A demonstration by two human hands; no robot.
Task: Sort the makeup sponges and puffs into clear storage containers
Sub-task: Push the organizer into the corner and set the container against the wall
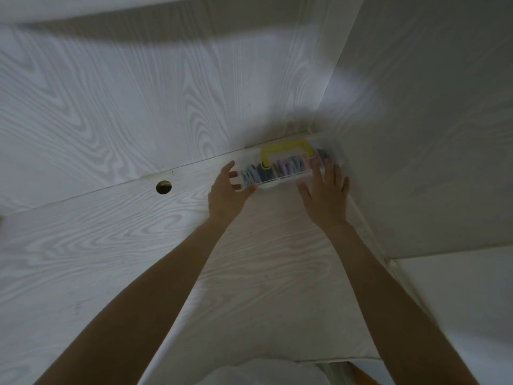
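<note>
A clear storage container (280,179) with a yellow handle (286,154) sits on the white wood-grain desk, pushed into the far corner against the back and right panels. Through its clear walls I make out blue, purple, pink and dark sponges and puffs (286,168). My left hand (226,194) is at the container's left end, fingers spread and relaxed, thumb near its front edge. At the right end, my right hand (327,193) lies with straight fingers touching the container's top. The frame is dim and somewhat blurred.
A round cable hole (163,187) is cut in the desk (138,245) left of the container. White wood-grain panels rise behind (138,93) and to the right (430,134). A white surface (458,315) lies at the lower right.
</note>
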